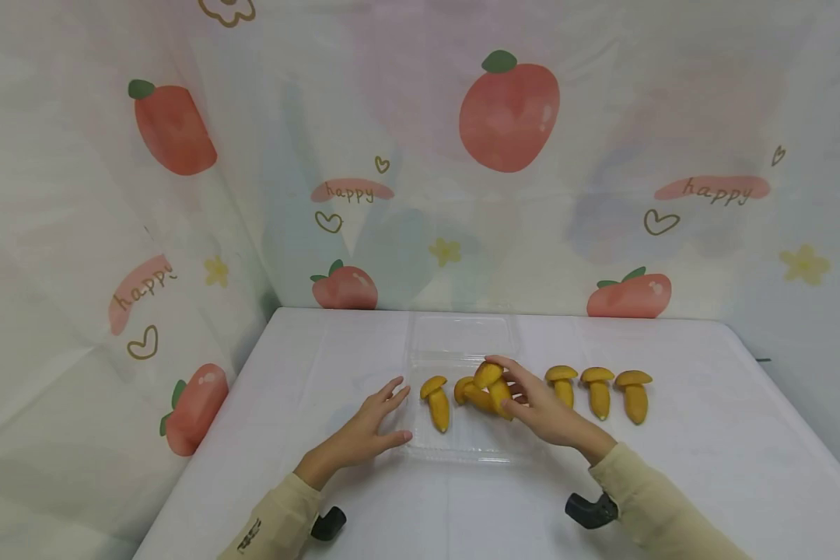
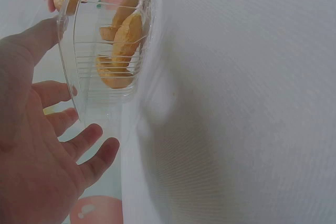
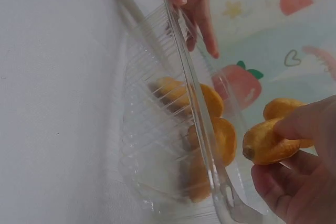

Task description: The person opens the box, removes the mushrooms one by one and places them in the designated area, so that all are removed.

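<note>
My right hand [image 1: 542, 408] pinches a yellow toy mushroom [image 1: 491, 379] between thumb and fingers, above a clear plastic box [image 1: 462, 447] with its lid folded back. In the right wrist view, the held mushroom [image 3: 270, 142] is just outside the box's near rim, stem end toward the box. Inside the box lie a mushroom [image 1: 437, 406] at the left and another [image 1: 474, 395] tilted, partly hidden behind the held one. My left hand [image 1: 360, 432] is at the box's left side with fingers spread. In the left wrist view, its fingertips [image 2: 107, 148] are beside the clear wall.
To the right of the box, several mushrooms stand in a row, among them one [image 1: 600, 393] in the middle and one [image 1: 634, 397] at the right end. The open lid [image 1: 462, 334] lies toward the back. A fruit-printed cloth [image 1: 420, 155] hangs behind the white table [image 1: 686, 490].
</note>
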A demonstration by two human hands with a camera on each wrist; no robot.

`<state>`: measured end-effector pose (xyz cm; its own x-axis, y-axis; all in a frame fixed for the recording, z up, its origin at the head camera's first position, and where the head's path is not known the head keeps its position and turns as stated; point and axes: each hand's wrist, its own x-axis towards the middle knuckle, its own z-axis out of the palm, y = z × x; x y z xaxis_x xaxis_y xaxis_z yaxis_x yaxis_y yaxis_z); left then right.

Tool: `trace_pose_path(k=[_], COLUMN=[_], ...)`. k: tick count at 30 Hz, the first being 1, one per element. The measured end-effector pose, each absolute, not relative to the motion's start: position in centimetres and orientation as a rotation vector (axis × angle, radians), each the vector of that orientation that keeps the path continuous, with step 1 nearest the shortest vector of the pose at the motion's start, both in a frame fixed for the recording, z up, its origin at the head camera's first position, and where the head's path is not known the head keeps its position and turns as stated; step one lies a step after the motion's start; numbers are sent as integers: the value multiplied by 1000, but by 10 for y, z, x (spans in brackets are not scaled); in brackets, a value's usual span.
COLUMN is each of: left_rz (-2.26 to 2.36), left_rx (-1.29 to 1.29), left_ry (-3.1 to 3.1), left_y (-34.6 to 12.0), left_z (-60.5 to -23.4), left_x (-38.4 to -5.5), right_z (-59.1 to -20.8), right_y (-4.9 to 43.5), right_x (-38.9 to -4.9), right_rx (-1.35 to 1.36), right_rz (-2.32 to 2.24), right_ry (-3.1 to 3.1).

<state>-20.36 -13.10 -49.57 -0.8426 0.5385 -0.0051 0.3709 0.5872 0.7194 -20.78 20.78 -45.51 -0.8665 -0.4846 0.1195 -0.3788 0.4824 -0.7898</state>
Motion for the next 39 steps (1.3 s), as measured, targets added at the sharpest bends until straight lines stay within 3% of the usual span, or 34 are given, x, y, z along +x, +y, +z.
trace_pose_path(k=[39], left_rz=[1073], left_rx=[735], left_ry=[2611], left_y=[-129], left_z=[-493], left_x=[-203], right_z=[-430], right_y=[296], right_x=[-186], right_rx=[-731], right_rz=[-1412], right_ry=[2787])
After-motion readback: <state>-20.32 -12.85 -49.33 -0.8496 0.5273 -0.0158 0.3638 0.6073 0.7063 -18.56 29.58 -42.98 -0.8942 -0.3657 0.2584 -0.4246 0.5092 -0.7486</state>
